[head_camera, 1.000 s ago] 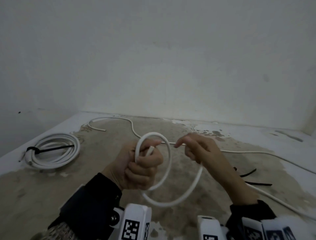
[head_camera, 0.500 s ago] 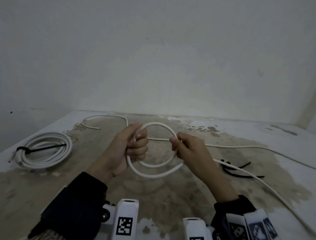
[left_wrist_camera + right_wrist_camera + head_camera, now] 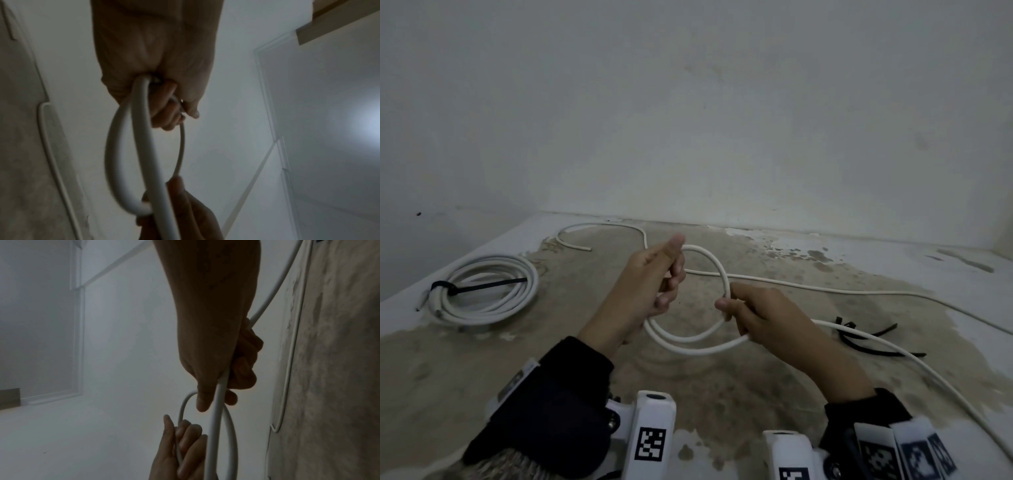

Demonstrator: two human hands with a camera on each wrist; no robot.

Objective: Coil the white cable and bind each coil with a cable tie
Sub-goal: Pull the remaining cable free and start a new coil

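Hands met at the centre of the head view, working a white cable (image 3: 690, 337) into loops above a stained floor (image 3: 722, 394); the left hand (image 3: 654, 284) had its fingers curled round the gathered turns at the loops' left side, seemingly to keep them from springing apart; the right hand (image 3: 760, 311) pinched the cable at the loops' right edge, probably to feed the next turn across; the loose length trailed off to the right of the frame and back to the upper left; a finished coil (image 3: 486, 294), bound by a black cable tie (image 3: 482, 286), lay at the left; spare black ties (image 3: 873, 337) lay at the right, near the right hand and likely kept within reach; compared with half a second before, the hands sat a little further apart, the left thumb had lifted and straightened, and the two loops hung slightly wider.
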